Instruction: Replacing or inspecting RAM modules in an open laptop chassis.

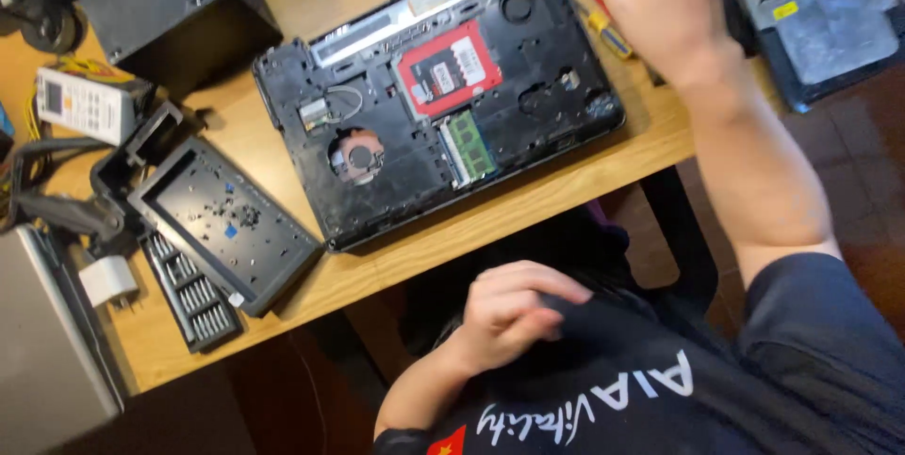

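A black laptop (528, 106) lies upside down on the wooden table (650, 139) with its bottom cover off. Inside it I see a red-labelled drive (449, 68), a green memory module (468, 144) and a copper-coloured fan (358, 155). My right hand (660, 7) reaches over the laptop's far right corner, beside a red and yellow screwdriver (608, 31); its fingertips are cut off by the top edge. My left hand (517, 312) is below the table edge, pinching the fabric of my dark shirt (650, 380).
A black tray with loose screws (222, 224) and a screwdriver bit set (193, 299) lie left of the laptop. Behind them are a black box (165, 7) and a white handheld meter (85, 104). A silver device (42, 342) sits at far left, and another opened device (820, 21) at top right.
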